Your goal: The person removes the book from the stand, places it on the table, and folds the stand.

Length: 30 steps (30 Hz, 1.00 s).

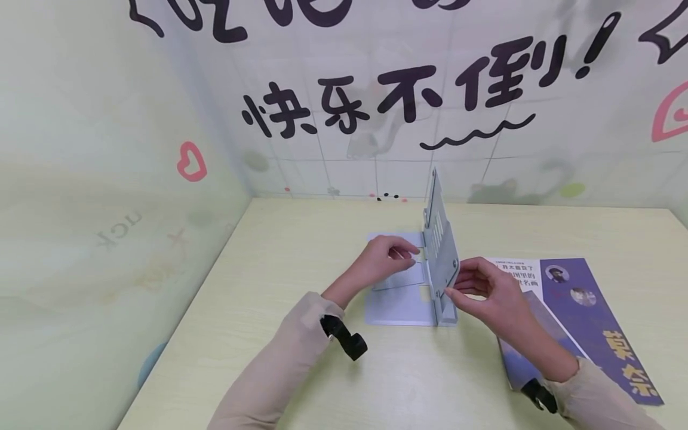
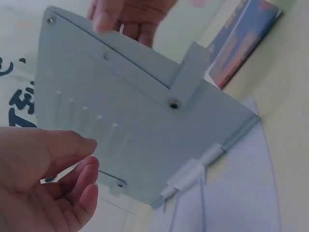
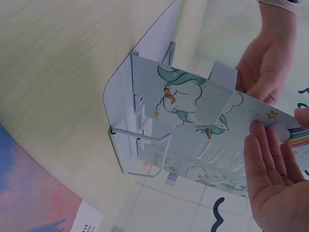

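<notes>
A pale grey-blue folding book stand (image 1: 443, 251) stands on the table with its panel upright over a flat base (image 1: 400, 307). My right hand (image 1: 491, 295) pinches the panel's edge. In the right wrist view, that hand's fingers (image 3: 265, 164) lie along the printed face, which shows unicorns and a rainbow. On the plain side, my left hand (image 1: 384, 263) hovers close to the panel with fingers loosely bent and nothing visible in its grasp. The left wrist view shows a riveted tab (image 2: 188, 75) and a hinge (image 2: 193, 169) at the panel's foot. Wire page holders (image 3: 145, 135) stick out near the lower edge.
Right of the stand lies a purple-and-white book (image 1: 586, 298), partly under my right forearm, with another purple-blue cover (image 1: 524, 358) over its left part. A printed wall (image 1: 344, 161) rises behind the pale wooden table (image 1: 301, 239), and another wall (image 1: 134, 251) stands at the left.
</notes>
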{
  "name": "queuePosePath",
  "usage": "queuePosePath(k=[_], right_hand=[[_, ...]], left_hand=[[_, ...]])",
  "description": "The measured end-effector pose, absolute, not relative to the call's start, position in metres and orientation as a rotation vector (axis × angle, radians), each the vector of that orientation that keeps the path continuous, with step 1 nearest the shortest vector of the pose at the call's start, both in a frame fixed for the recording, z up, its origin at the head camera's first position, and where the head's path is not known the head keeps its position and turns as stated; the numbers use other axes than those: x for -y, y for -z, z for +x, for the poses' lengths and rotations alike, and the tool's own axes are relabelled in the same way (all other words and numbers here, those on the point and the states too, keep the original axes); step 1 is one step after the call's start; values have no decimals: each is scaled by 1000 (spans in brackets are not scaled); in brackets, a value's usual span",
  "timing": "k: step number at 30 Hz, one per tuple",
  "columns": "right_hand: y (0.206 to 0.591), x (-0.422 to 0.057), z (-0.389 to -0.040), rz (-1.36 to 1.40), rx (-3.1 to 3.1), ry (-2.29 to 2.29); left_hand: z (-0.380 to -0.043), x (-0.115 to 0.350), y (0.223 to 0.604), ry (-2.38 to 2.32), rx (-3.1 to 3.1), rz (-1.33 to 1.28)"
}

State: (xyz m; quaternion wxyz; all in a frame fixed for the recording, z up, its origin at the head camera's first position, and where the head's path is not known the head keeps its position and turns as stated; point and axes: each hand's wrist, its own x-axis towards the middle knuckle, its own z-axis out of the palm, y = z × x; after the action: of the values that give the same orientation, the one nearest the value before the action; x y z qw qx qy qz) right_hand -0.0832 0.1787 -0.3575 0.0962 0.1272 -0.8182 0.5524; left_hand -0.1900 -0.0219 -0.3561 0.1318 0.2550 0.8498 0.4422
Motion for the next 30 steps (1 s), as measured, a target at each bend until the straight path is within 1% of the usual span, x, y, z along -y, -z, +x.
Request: queuePosePath(k=[5,10,19,30], right_hand=[[358,-178,-84,410,2388,-1659],[359,-177,-85,426,2397,-1663],[359,-166,-88,454,2424,-1652],[364,-150,-99,529,2466,-1606]], left_hand=[[-182,15,321,-1445,-2441,827],[-179,6,301,-1567,-2365,851],[-179,3,291,-1669,-2291,663],[-177,20,291,-1735,-2306,432]])
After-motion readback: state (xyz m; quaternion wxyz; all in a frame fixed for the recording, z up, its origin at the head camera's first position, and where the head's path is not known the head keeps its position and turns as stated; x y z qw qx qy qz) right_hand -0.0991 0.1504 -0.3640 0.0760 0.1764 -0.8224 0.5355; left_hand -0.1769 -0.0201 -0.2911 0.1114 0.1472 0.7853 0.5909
